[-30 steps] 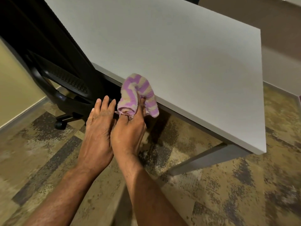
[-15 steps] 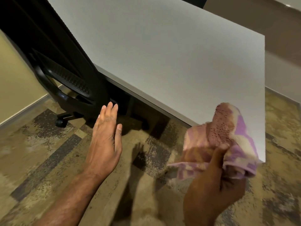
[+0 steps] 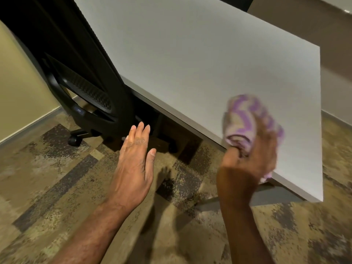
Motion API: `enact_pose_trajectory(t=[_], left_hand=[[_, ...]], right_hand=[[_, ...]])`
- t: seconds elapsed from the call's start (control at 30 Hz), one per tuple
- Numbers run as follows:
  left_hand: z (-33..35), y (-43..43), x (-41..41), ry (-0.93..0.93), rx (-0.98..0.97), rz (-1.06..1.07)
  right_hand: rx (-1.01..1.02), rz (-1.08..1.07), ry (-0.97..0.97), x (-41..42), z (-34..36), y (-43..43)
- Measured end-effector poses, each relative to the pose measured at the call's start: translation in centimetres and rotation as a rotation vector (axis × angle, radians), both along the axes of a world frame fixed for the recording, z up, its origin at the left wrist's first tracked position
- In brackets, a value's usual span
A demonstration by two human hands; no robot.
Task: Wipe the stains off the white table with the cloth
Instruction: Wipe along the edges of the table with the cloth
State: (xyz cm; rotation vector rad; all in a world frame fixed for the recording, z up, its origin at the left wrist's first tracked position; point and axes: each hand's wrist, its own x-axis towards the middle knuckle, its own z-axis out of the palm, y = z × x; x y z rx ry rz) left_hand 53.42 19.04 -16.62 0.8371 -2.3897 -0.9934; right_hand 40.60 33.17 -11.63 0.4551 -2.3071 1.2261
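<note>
The white table (image 3: 200, 60) fills the upper middle of the head view, and no stain stands out on its surface. My right hand (image 3: 249, 164) grips a bunched cloth (image 3: 245, 119) with purple and cream stripes at the table's near edge, close to the right corner. The cloth is blurred with motion and sits over the tabletop. My left hand (image 3: 136, 161) hovers flat over the floor in front of the table, fingers straight and together, holding nothing.
A black office chair (image 3: 82, 92) on castors stands at the left, tucked against the table. A grey table leg (image 3: 266, 197) runs under the near right corner. Patterned carpet (image 3: 57, 178) covers the floor, and a pale wall lies at the far left.
My right hand carried the cloth from beside my left hand off to the right, then up onto the table's near edge. My left hand stayed flat over the floor.
</note>
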Motion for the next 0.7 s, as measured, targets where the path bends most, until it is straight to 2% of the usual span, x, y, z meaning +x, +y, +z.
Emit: enact_pose_trajectory(t=[0.1,0.17,0.4,0.53,0.7], left_hand=[[-0.6,-0.1,-0.1,-0.011,0.010,-0.022],[-0.5,0.0,-0.1,-0.008,0.001,-0.033],[-0.6,0.5,-0.3,-0.015,-0.050,0.002],[-0.4,1.8,-0.5,-0.032,-0.060,0.013],[0.0,3.5,-1.2,-0.023,-0.072,0.041]], right_hand=[[0.377,0.010,-0.084,-0.7,0.5,-2.2],[0.502,0.079,-0.156,-1.3,1.1,-4.2],[0.688,0.503,-0.049,-2.5,2.0,-8.0],[0.736,0.532,0.018,-2.6,1.6,-7.0],[0.722,0.451,0.028,-1.9,0.6,-4.5]])
